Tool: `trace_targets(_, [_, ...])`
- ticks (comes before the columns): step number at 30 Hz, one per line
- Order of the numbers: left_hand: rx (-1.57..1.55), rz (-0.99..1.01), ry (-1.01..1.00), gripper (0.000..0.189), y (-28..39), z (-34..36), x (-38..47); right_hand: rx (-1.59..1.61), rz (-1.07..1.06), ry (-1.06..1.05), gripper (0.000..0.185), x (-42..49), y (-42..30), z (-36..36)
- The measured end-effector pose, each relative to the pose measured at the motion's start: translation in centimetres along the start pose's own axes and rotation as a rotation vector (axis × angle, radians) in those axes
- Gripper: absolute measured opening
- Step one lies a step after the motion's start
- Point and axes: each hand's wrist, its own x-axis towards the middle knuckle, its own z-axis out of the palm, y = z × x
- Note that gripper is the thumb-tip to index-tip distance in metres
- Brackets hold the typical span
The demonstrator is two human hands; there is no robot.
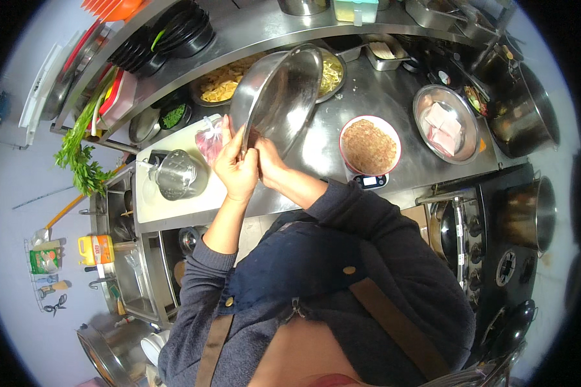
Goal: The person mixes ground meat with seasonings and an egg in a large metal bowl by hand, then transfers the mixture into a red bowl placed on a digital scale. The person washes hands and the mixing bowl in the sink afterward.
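A large stainless steel bowl [283, 96] is tilted on its side above the steel counter, its rim towards me. My left hand [237, 167] grips the lower rim with the thumb in front and fingers behind. Close beside it, my right hand [269, 162] is at the bowl's lower inner edge; its fingertips are partly hidden, so its hold is unclear. To the right, a red-rimmed white bowl [370, 146] of ground, brownish meat mixture stands on a digital kitchen scale [369, 181]. Behind my left hand lies a tied plastic bag [209, 140] with something pink inside.
A clear measuring jug [181, 175] stands on the white cutting board [150, 210] at the left. A steel bowl [445, 124] with pale meat slabs is at the right. Behind are bowls of yellow slices [219, 90] and bean sprouts [330, 77], below a steel shelf [256, 36].
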Motion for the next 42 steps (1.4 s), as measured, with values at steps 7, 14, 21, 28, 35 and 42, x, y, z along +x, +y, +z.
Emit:
trace_targets(7, [-0.152, -0.483, 0.071, 0.056, -1.3, -0.2, -2.6, 0.853, 0.229, -0.937, 0.056, 1.0, -4.2, -1.7])
trace_targets(14, [-0.283, -0.636, 0.245, 0.063, -2.3, -2.5, -4.7, 0.263, -0.067, -0.194, 0.052, -5.0, -12.5, -14.1])
trace_targets(21, [-0.356, -0.781, 0.306, 0.063, -4.9, -2.8, -7.7, -0.995, -0.406, 0.496, 0.039, -7.0, -12.6, -26.0])
trace_targets(28, [-0.448, -0.924, 0.334, 0.064, -7.2, -1.4, -10.4, -2.082, -0.315, 0.389, 0.075, -5.6, -7.0, -29.9])
trace_targets(35, [-0.458, -0.987, 0.347, 0.062, -10.2, -0.2, -15.1, -2.035, -0.248, 0.306, 0.082, -6.9, -7.7, -28.5])
trace_targets(42, [0.037, -1.216, 0.024, 0.062, -12.5, -1.4, -19.9, -1.84, -0.332, 0.261, 0.074, -7.8, -7.5, -27.6])
